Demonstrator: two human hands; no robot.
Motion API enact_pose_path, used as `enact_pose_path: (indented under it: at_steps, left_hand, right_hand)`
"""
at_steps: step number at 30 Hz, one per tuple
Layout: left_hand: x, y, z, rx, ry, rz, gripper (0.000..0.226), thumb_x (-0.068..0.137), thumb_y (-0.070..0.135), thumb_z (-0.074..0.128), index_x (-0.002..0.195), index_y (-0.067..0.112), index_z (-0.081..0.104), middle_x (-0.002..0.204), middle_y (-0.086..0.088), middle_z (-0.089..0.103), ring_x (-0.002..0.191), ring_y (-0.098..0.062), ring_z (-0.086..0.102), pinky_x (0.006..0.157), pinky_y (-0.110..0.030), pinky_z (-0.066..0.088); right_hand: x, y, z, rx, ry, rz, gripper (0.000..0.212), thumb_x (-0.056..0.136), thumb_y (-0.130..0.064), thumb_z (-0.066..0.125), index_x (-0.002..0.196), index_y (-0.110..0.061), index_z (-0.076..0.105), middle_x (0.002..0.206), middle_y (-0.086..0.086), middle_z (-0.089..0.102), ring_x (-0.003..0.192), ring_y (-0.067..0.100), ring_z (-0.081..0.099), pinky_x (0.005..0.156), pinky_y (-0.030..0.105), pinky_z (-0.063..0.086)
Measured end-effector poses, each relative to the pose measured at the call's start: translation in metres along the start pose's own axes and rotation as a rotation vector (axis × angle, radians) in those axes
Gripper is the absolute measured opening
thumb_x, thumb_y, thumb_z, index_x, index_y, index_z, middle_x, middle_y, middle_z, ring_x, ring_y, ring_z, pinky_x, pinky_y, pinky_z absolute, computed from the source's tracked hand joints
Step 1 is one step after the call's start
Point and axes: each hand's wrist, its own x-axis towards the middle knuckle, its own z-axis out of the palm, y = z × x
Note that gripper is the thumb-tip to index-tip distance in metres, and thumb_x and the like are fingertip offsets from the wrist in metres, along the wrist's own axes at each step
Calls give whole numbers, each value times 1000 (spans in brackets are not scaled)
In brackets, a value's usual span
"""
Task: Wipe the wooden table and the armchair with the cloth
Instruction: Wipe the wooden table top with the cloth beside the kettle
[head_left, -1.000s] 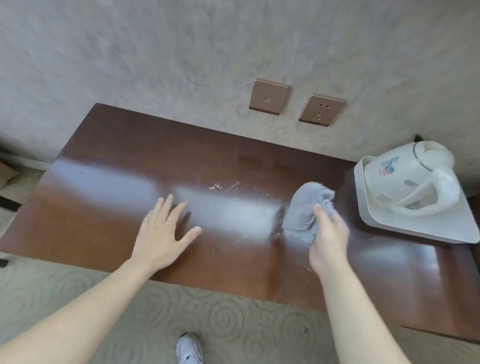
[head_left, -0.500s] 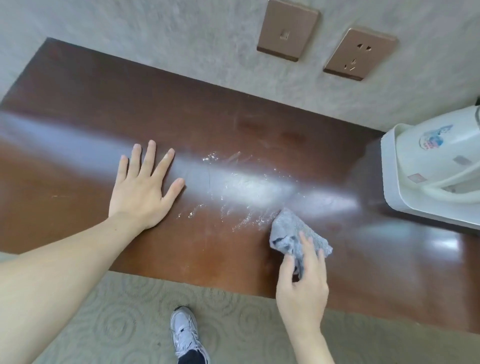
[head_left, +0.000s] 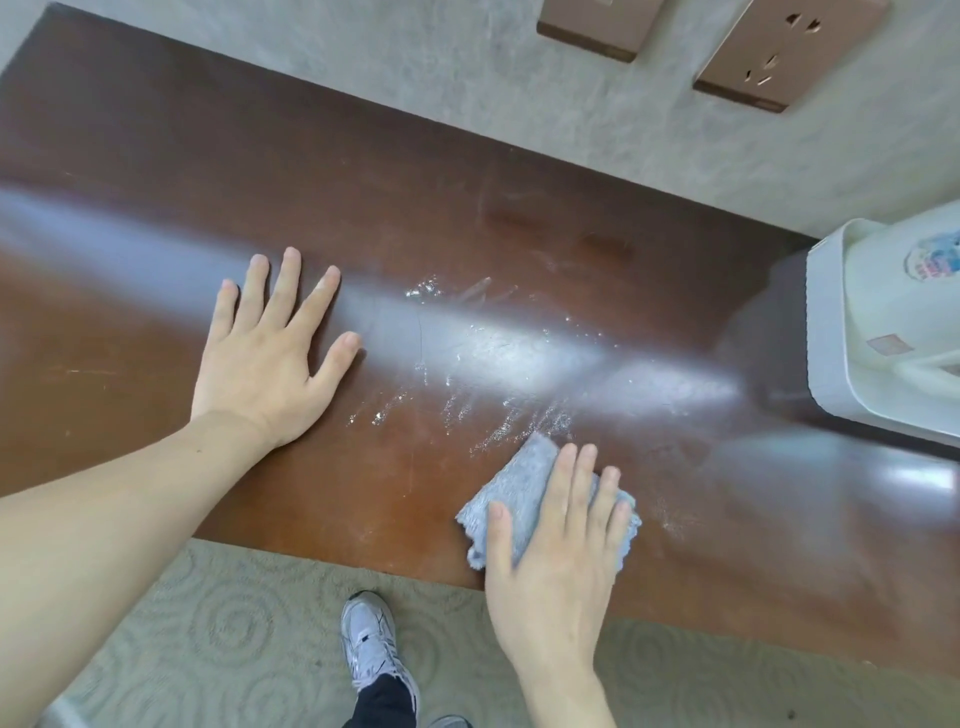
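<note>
The dark brown wooden table (head_left: 156, 171) fills most of the view, set against the wall. White smears and specks (head_left: 467, 364) streak its glossy middle. A crumpled grey-blue cloth (head_left: 511, 493) lies near the table's front edge, and my right hand (head_left: 556, 561) presses flat on top of it with fingers spread over it. My left hand (head_left: 270, 353) rests palm down on the bare wood to the left, fingers apart, holding nothing. No armchair is in view.
A white kettle (head_left: 904, 312) on a white tray (head_left: 826, 384) stands at the table's right end. Two bronze wall plates (head_left: 779, 57) sit above the table. Below the front edge are patterned carpet (head_left: 234, 623) and my white shoe (head_left: 371, 644).
My right hand has drawn the cloth from beside the kettle tray toward the table's front edge, leaving white streaks behind. The view has closed in on the table. My left hand stays planted.
</note>
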Motion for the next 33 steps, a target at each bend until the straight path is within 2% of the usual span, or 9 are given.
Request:
enact_pose_path:
  at_steps: [3, 7, 16, 20, 24, 27, 30, 33]
  left_hand:
    - [1, 1, -1, -3, -3, 2, 75, 97, 67, 5, 161, 30, 16, 169, -9, 12, 154, -33, 5, 125, -50, 6]
    - [0, 0, -1, -7, -9, 6, 75, 96, 69, 8, 161, 30, 17, 169, -8, 12, 154, -33, 6, 125, -50, 6]
    - [-1, 0, -3, -4, -20, 14, 78, 95, 71, 6, 161, 29, 18, 169, -9, 13, 154, -34, 7, 124, -52, 8]
    - [2, 0, -4, -20, -17, 17, 78, 95, 70, 8, 161, 29, 18, 169, -9, 13, 155, -33, 6, 124, -51, 6]
    - [-1, 0, -2, -29, -5, 16, 77, 96, 68, 11, 161, 29, 19, 168, -9, 14, 155, -33, 6, 124, -51, 6]
    - [1, 0, -3, -33, -9, 20, 76, 96, 68, 12, 161, 28, 19, 168, -10, 14, 154, -34, 7, 124, -51, 7]
    - [0, -1, -3, -22, -8, 23, 77, 95, 68, 11, 160, 28, 19, 169, -9, 13, 154, -34, 6, 124, -52, 7]
    - [-1, -2, -3, -30, -8, 20, 77, 95, 68, 12, 161, 28, 19, 169, -9, 13, 155, -33, 6, 124, -52, 7]
  right_hand:
    - [-26, -8, 13, -23, -2, -115, 74, 101, -54, 28, 158, -9, 16, 167, 8, 11, 154, 33, 5, 121, 54, 11]
    - [-10, -21, 16, -86, -19, -148, 77, 101, -56, 27, 159, -8, 10, 168, 10, 7, 154, 34, 0, 121, 55, 8]
    - [124, -50, 7, -68, 27, -266, 83, 96, -61, 29, 160, -14, 4, 168, 6, -2, 154, 26, -8, 124, 49, 2]
    - [196, -65, -5, -8, 89, -201, 89, 95, -60, 33, 158, -6, 0, 166, 15, -10, 154, 28, -2, 125, 46, -1]
    - [246, -81, -10, 0, 41, -147, 78, 101, -53, 32, 159, -9, 3, 167, 13, -5, 154, 29, -1, 124, 48, -1]
    - [250, -82, -10, -68, -13, -221, 71, 102, -53, 21, 159, -14, 5, 168, 7, 0, 154, 24, -5, 123, 49, -5]
    - [221, -80, -8, -106, -28, -364, 74, 100, -58, 20, 160, -15, 8, 168, 5, 4, 155, 22, -1, 124, 49, -3]
    - [172, -75, -6, -97, -59, -437, 76, 99, -61, 20, 160, -18, 7, 168, 3, 2, 155, 20, -6, 124, 48, -3]
